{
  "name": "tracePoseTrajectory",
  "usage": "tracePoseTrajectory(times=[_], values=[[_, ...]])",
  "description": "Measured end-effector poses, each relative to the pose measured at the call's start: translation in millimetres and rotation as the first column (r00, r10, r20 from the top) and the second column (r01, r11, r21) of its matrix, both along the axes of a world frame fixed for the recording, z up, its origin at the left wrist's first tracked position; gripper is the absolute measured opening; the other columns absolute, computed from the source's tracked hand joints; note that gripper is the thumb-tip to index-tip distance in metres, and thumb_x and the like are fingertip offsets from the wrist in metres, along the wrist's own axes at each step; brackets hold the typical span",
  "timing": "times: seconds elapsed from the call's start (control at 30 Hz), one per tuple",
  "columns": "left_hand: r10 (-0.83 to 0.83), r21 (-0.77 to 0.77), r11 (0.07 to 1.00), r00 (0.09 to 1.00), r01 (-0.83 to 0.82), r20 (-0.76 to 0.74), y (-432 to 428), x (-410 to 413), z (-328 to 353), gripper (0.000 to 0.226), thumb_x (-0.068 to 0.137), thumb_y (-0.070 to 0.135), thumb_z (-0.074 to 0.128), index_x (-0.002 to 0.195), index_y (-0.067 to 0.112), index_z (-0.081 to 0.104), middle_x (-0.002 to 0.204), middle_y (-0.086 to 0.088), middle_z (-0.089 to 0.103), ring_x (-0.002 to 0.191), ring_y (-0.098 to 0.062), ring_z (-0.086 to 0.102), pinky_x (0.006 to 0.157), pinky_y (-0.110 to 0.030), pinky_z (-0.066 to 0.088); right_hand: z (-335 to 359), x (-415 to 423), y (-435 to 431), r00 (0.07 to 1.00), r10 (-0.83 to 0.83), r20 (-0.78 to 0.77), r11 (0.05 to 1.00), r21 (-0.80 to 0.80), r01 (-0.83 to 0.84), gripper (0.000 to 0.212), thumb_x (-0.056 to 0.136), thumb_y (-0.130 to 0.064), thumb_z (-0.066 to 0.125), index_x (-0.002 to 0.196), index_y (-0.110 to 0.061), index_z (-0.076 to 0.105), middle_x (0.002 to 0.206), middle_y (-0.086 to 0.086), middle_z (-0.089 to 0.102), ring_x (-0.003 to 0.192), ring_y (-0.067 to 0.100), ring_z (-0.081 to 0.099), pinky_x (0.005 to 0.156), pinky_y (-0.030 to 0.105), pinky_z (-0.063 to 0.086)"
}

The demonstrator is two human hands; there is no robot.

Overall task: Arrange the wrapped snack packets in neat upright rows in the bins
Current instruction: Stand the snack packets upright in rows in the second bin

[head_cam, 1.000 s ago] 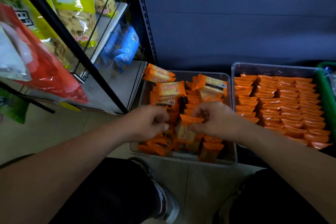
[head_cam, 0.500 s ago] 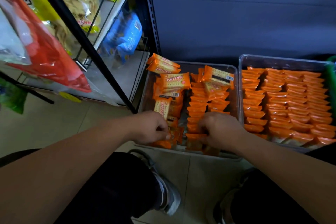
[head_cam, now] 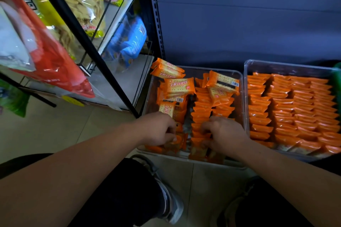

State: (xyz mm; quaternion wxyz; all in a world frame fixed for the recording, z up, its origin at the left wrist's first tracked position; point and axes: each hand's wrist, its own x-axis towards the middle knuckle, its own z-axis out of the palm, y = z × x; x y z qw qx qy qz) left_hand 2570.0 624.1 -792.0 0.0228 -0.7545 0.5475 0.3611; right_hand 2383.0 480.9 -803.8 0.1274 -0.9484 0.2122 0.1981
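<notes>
Glossy orange packets (head_cam: 203, 106), mostly upright

Yellow-green chip bags (head_cam: 83, 2), a red bag (head_cam: 53, 62) and a blue bag (head_cam: 129, 42) crowd a black wire rack (head_cam: 81, 29) at left, above a beige tiled floor (head_cam: 60, 127). A dark grey wall (head_cam: 239, 14) stands behind.

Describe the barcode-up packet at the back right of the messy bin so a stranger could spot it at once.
Beside the black shelf rack, find the left bin, the messy one. In its far right corner one packet lies atop the upright rows. It alone there shows its back: a black band and white barcode.
</notes>
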Motion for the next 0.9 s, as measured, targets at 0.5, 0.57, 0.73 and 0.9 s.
tracePoseTrajectory(times=[0.5, 0.57, 0.73, 0.9], values=[[0.081, -0.343, 0.935, 0.883, 0.094, 0.462, -86.1, 63.2, 20.8, 0.083, 0.084, 0.060, 0.066, 0.154, 0.020, 0.046, 0.153, -0.010, 0.048, 0.145, -0.033, 0.037, 0.121, -0.046, 0.026, 65.2, 35.2, -85.4, 0.927, -0.288, 0.242, 0.910, 0.369, 0.187, 0.010, 0.094, -0.046, 0.069, 0.094, -0.036, 0.071, 0.093, -0.014, 0.067, 0.087, 0.003, 0.066, 0.080, 0.028, 0.059], [0.048, -0.296, 0.943, 0.823, 0.149, 0.567, -94.3, 63.6, 18.5, 0.086, 0.081, 0.063, 0.068, 0.153, 0.023, 0.044, 0.141, -0.005, 0.052, 0.133, -0.028, 0.042, 0.111, -0.042, 0.032, 58.6, 40.8, -97.9, 0.888, -0.329, 0.321, 0.911, 0.357, 0.208, 0.005, 0.095, -0.040, 0.070, 0.091, -0.037, 0.070, 0.090, -0.016, 0.066, 0.085, 0.002, 0.064, 0.075, 0.022, 0.054], [0.061, -0.157, 0.987, 0.873, 0.018, 0.483, -105.3, 67.8, 19.4, 0.078, 0.077, 0.071, 0.073, 0.137, 0.024, 0.054, 0.130, -0.003, 0.051, 0.126, -0.027, 0.049, 0.095, -0.037, 0.046, 44.9, 57.4, -112.2, 0.886, -0.270, 0.377, 0.943, 0.289, 0.164, 0.003, 0.092, -0.041, 0.070, 0.091, -0.039, 0.070, 0.089, -0.016, 0.064, 0.081, 0.003, 0.064, 0.075, 0.032, 0.060], [0.106, -0.072, 0.994, 0.904, -0.084, 0.415, -102.2, 65.3, 11.9, 0.118, 0.061, 0.089, 0.073, 0.154, 0.025, 0.037, 0.150, -0.004, 0.045, 0.141, -0.029, 0.040, 0.104, -0.042, 0.045, 37.9, 62.7, -121.0, 0.901, -0.200, 0.386, 0.978, 0.133, 0.160, 0.027, 0.090, -0.043, 0.073, 0.114, -0.032, 0.071, 0.107, -0.014, 0.055, 0.104, 0.011, 0.059, 0.085, 0.033, 0.055]])
